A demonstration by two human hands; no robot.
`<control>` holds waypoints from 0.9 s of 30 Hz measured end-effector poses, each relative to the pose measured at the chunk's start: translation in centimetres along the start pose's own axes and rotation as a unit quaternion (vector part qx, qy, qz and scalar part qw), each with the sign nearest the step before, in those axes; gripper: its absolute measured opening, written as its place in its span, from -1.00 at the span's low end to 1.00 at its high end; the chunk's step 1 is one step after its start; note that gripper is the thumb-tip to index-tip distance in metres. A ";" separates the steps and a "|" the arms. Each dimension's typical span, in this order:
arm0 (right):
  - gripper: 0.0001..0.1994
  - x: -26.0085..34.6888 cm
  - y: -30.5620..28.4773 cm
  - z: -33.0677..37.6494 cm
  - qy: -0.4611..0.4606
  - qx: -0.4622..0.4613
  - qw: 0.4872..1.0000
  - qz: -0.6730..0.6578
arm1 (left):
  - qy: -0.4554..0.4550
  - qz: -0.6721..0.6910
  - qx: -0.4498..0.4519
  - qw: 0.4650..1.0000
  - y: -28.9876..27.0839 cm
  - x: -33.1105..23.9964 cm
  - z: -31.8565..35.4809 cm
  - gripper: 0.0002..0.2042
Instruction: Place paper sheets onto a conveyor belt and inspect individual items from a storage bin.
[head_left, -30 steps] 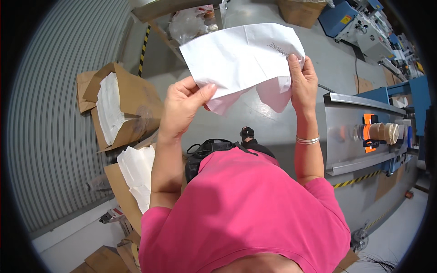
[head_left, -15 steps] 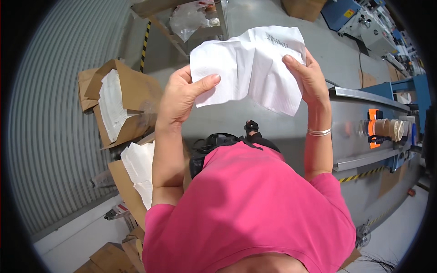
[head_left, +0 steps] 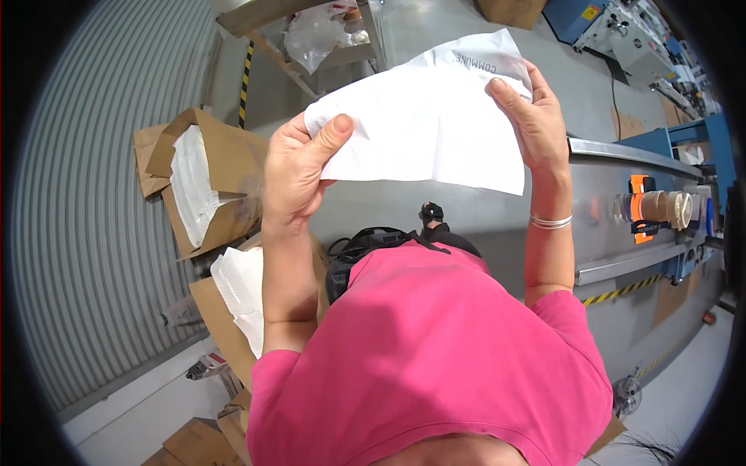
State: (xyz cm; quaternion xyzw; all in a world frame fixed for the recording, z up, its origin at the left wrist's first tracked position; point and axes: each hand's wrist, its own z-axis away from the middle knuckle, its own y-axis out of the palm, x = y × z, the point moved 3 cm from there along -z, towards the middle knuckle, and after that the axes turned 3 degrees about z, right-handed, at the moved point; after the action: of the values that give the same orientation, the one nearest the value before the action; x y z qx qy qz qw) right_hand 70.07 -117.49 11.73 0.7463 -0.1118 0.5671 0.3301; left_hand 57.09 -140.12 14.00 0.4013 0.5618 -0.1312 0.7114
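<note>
Paper (head_left: pixel 423 132) spans the gap between both hands, over the floor (head_left: pixel 388 203) and on the far side of the pink shirt (head_left: pixel 435 334). The left hand (head_left: pixel 297 171) pinches its left end, the right hand (head_left: pixel 538 124) its right end – neither is nearer. Its long axis runs left to right, slanting farther at the right, where one printed corner points away – far and right.

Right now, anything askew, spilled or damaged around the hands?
Nothing clearly spilled or damaged. The white sheet, held by the left hand and right hand, looks slightly askew: its upper edge slants up toward the right. The cardboard box near the ridged wall stands open, flaps splayed: untidy at most.
</note>
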 end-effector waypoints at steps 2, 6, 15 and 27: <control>-0.51 0.0 0.0 0.2 -0.007 -0.007 1.000 0.016 | -0.001 0.004 -0.001 1.000 0.0 0.1 0.0 -0.76; -0.50 -0.4 -0.1 0.2 0.004 -0.028 0.999 0.028 | -0.006 -0.006 -0.004 1.000 -0.7 0.3 -0.1 -0.74; -0.51 -1.0 0.6 0.3 0.022 -0.024 0.999 0.025 | -0.003 -0.029 -0.041 0.999 -1.3 0.8 -0.2 -0.70; -0.21 -0.5 1.6 1.2 0.061 0.038 0.991 0.113 | 0.007 -0.042 -0.095 0.995 -2.0 0.5 -0.2 -0.74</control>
State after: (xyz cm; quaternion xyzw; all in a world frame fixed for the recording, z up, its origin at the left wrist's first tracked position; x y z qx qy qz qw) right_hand 70.00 -119.53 11.73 0.7050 -0.1539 0.6488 0.2415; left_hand 55.87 -141.15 12.67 0.3084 0.5930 -0.1046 0.7364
